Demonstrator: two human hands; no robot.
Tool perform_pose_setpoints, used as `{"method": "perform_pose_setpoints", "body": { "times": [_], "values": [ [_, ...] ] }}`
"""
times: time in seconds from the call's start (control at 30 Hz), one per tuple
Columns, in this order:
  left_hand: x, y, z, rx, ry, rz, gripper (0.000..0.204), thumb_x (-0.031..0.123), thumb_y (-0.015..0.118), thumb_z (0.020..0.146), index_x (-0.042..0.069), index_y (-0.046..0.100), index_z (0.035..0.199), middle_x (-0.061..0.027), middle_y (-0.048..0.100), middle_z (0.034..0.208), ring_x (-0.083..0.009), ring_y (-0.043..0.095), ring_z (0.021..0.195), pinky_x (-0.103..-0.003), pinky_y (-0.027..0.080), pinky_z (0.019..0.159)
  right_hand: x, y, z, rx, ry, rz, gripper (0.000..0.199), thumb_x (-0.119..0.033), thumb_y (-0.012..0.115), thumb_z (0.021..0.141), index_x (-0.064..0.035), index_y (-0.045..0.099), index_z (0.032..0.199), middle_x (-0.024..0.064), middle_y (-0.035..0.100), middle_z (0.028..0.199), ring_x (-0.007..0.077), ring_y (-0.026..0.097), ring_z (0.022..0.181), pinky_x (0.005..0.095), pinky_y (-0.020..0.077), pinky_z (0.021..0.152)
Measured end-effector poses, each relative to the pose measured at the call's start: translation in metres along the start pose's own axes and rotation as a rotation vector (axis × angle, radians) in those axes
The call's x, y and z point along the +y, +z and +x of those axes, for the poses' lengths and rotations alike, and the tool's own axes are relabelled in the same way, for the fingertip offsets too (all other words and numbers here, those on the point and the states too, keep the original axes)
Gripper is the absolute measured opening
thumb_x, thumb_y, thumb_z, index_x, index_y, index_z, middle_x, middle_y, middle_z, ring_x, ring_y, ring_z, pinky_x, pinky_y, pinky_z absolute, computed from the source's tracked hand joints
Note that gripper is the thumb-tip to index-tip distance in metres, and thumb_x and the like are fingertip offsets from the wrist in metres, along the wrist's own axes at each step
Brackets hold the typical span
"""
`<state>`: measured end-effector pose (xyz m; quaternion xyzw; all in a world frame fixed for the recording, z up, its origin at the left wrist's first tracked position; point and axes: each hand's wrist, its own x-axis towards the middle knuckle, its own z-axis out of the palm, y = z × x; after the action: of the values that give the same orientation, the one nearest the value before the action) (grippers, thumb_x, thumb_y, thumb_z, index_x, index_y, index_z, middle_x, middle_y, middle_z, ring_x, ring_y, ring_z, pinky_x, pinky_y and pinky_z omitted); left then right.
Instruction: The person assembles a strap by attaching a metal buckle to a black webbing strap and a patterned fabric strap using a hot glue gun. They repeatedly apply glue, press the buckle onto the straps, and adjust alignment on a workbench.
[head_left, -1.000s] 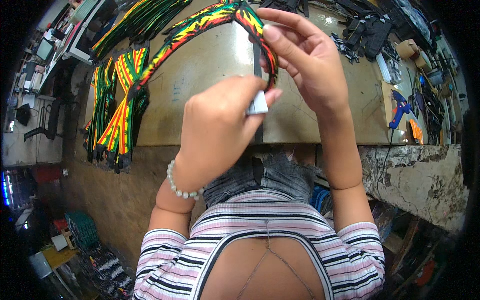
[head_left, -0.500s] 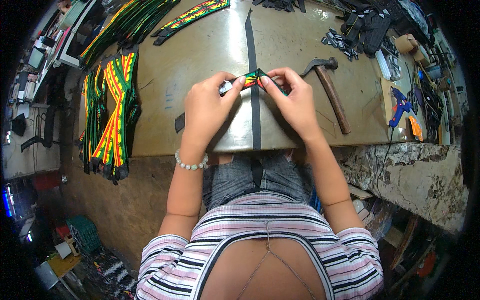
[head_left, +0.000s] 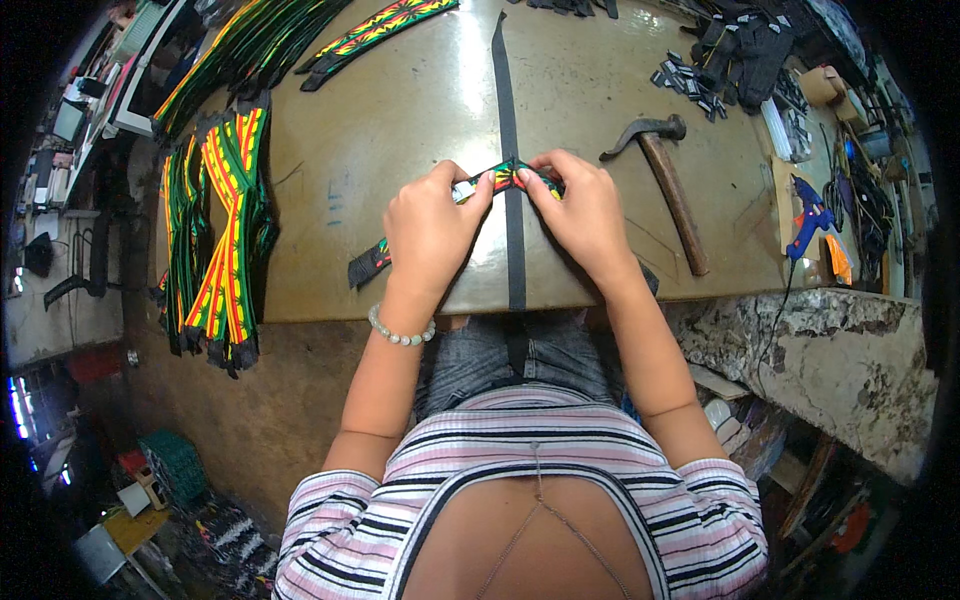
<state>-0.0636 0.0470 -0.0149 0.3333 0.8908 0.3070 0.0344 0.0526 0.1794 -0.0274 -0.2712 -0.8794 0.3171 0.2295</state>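
Both hands rest on the worktable [head_left: 400, 120] near its front edge. The left hand [head_left: 430, 225] and right hand [head_left: 585, 215] each pinch a colourful woven strap [head_left: 505, 178] between fingertips, pressing it flat where it crosses over a black strap [head_left: 512, 140] running straight away from the person. The colourful strap's loose end trails left under the left hand. A hammer [head_left: 670, 185] lies just right of the right hand. A stack of matching straps [head_left: 220, 230] hangs over the table's left side. A blue glue gun [head_left: 808, 215] sits far right.
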Motion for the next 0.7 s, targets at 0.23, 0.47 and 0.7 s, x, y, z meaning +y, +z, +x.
{"method": "perform_pose_setpoints", "body": {
  "times": [0.23,0.47,0.7],
  "values": [
    [-0.003,0.008,-0.003,0.058,0.188,-0.021,0.02,0.021,0.072,0.083,0.014,0.07,0.102,-0.0083,0.062,0.1,-0.035,0.067,0.076,-0.046,0.054,0.065,-0.009,0.006,-0.011,0.156,-0.321,-0.438,0.022,-0.016,0.064,0.086,-0.0087,0.068,0.106,0.0085,0.061,0.099,0.0309,0.059,0.095,0.0437,0.0475,0.08],
    [-0.001,0.006,-0.006,-0.077,0.278,-0.001,0.025,0.013,0.068,0.083,0.02,0.072,0.106,-0.0048,0.063,0.103,-0.0317,0.068,0.081,-0.044,0.055,0.07,0.013,-0.034,-0.006,-0.219,-0.271,0.215,0.026,-0.018,0.062,0.096,0.003,0.068,0.11,0.0085,0.067,0.112,0.0207,0.062,0.104,0.0294,0.0489,0.087],
    [-0.002,0.005,-0.006,-0.054,0.262,-0.062,0.016,0.021,0.067,0.089,0.019,0.075,0.103,-0.0052,0.064,0.099,-0.0293,0.068,0.081,-0.04,0.054,0.07,0.237,-0.218,-0.056,1.117,0.612,-0.248,0.072,-0.046,0.091,0.068,0.0084,0.061,0.103,0.0174,0.064,0.097,0.024,0.062,0.092,0.0396,0.0496,0.09]
  ]
}}
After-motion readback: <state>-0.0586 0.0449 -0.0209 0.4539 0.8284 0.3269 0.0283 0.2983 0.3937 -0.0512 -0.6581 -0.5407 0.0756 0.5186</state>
